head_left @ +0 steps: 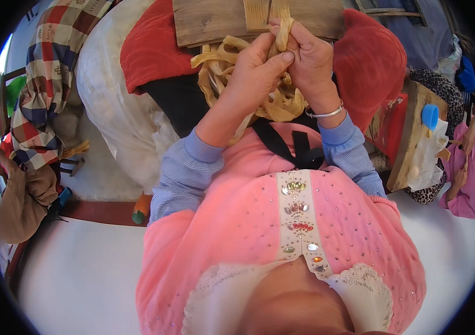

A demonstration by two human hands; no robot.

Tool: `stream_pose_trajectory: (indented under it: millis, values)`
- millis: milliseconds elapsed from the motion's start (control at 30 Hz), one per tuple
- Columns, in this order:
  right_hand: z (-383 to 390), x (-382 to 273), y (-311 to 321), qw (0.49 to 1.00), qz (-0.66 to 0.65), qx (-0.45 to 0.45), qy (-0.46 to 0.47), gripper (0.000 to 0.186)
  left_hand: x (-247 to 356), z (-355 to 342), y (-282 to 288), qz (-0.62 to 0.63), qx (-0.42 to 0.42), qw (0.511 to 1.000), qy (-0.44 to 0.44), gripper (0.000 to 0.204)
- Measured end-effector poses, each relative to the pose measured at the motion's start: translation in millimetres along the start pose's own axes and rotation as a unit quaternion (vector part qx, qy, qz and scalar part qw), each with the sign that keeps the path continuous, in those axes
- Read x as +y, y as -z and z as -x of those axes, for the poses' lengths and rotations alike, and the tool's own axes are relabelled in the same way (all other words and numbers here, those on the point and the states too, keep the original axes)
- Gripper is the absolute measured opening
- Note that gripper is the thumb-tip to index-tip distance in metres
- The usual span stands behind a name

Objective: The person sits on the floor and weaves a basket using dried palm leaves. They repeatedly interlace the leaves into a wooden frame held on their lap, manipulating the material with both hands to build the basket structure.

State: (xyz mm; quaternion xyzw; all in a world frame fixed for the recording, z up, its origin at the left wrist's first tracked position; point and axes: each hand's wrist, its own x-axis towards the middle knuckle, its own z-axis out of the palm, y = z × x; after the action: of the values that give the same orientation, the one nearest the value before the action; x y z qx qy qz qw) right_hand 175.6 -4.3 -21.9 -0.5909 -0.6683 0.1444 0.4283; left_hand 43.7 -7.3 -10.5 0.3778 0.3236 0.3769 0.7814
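My left hand (257, 66) and my right hand (311, 62) meet at the near edge of a wooden board (209, 23) lying across my lap. Both are closed on a strand of flat, yellowish strips (284, 34), which is folded over or twisted; I cannot tell which. My thumbs press close together on its lower part. Beyond my fingers, a flat band of the same strips (256, 13) lies on the board. Loose strips (215, 67) hang in a tangled heap below my hands, over dark cloth. A silver bangle (328, 113) circles my right wrist.
Red cloth (369, 61) covers my knees. A large clear plastic bag (120, 106) bulges at left, near a checked cloth (44, 72). On the right, a wooden stand (411, 151) bears a blue cup (430, 116). A person's pink sleeve (472, 190) shows at far right.
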Motion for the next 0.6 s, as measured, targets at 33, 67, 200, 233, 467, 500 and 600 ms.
stream_pose_trajectory:
  millis: [33,67,200,233,467,500,600]
  values:
    - [1.9,3.5,0.9,0.998,0.060,-0.004,0.016,0.016,-5.7,-1.5,2.6,0.009,0.021,1.000,0.018,0.029]
    - [1.8,6.4,1.5,0.996,0.081,-0.010,0.036,0.015,-9.8,-3.2,9.4,0.013,0.008,0.999,0.037,0.026]
    - [8.1,9.9,7.2,0.986,0.137,-0.048,0.084,0.011,-30.1,-0.3,34.0,-0.282,0.029,0.954,-0.096,0.018]
    - [11.6,9.0,10.2,0.984,0.146,-0.058,0.086,0.011,-30.7,1.4,34.9,-0.424,0.047,0.887,-0.177,0.017]
    - [43.4,15.9,7.0,0.771,-0.416,-0.198,-0.441,0.026,-40.0,13.7,30.4,-0.532,0.081,0.782,-0.314,0.037]
    - [42.3,14.8,7.4,0.734,-0.476,-0.190,-0.445,0.025,-43.4,11.5,29.4,-0.509,0.080,0.797,-0.316,0.038]
    - [39.6,13.7,8.6,0.650,-0.598,-0.175,-0.434,0.023,-44.5,10.2,25.0,-0.449,0.075,0.838,-0.301,0.038]
